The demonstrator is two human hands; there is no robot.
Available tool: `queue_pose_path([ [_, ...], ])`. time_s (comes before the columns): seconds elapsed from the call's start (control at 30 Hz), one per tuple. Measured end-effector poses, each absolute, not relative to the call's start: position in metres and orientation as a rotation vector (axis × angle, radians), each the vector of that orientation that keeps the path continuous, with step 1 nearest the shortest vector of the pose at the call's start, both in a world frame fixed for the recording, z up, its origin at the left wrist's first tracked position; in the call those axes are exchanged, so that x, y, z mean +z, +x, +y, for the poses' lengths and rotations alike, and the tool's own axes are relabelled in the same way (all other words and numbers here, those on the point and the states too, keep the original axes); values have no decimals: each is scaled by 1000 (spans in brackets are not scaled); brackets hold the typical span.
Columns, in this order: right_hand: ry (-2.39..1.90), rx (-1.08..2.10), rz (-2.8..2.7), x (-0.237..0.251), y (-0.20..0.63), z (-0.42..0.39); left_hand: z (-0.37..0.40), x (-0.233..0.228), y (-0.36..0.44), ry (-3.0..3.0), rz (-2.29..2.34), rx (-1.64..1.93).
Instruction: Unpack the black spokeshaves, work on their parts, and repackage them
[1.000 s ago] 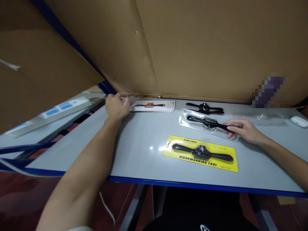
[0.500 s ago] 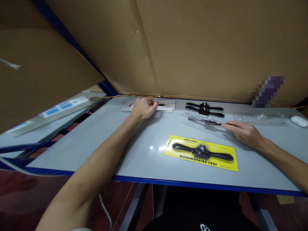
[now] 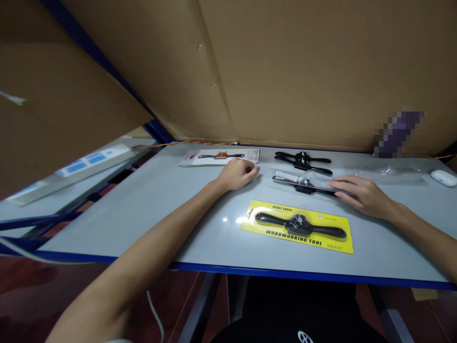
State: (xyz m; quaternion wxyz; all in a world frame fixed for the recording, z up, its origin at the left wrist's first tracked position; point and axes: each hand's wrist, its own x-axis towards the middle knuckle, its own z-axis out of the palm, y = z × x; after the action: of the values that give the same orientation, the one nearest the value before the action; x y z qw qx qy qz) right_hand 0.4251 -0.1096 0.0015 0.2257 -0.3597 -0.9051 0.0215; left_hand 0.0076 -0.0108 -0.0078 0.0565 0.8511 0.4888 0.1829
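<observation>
A black spokeshave (image 3: 305, 189) lies along the tabletop with a clear plastic bag (image 3: 316, 180) around or over it. My right hand (image 3: 364, 195) grips its right handle, the thumb below and the fingers above on the plastic. My left hand (image 3: 235, 174) rests at the right front edge of a printed white card pack (image 3: 207, 161) that pictures a spokeshave. Its fingers are curled in, and whatever they hold, if anything, is hidden. Closer to me lies a spokeshave on a yellow card (image 3: 257, 227) lettered "Spoke Shave". Behind the bagged one are bare black spokeshaves (image 3: 303, 161).
Flat clear plastic bags (image 3: 389, 175) and a white earbud case (image 3: 443, 178) lie at the right. A cardboard wall (image 3: 285, 76) closes the back, with a pixelated purple object (image 3: 400, 136) against it. A power strip (image 3: 89, 159) sits on the left shelf.
My left hand has slid right from over the white card pack to its right edge. The spokeshave in my right hand has come lower and turned, showing its body.
</observation>
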Motion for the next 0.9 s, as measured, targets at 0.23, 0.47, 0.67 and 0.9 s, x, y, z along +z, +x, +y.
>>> queue_pose_path([
  [0.23,-1201,-481,-2223,56,479,-108,-26,-2,24,2579,1407,447],
  [0.47,-1751,-545,-2080,76,559,-105,-46,10,36,2552,903,759],
  [0.67,-2053,-493,-2109,69,596,-96,-66,7,50,2594,633,479],
  [0.9,-2240,291,-2053,50,647,-90,-63,-1,49,2651,681,293],
])
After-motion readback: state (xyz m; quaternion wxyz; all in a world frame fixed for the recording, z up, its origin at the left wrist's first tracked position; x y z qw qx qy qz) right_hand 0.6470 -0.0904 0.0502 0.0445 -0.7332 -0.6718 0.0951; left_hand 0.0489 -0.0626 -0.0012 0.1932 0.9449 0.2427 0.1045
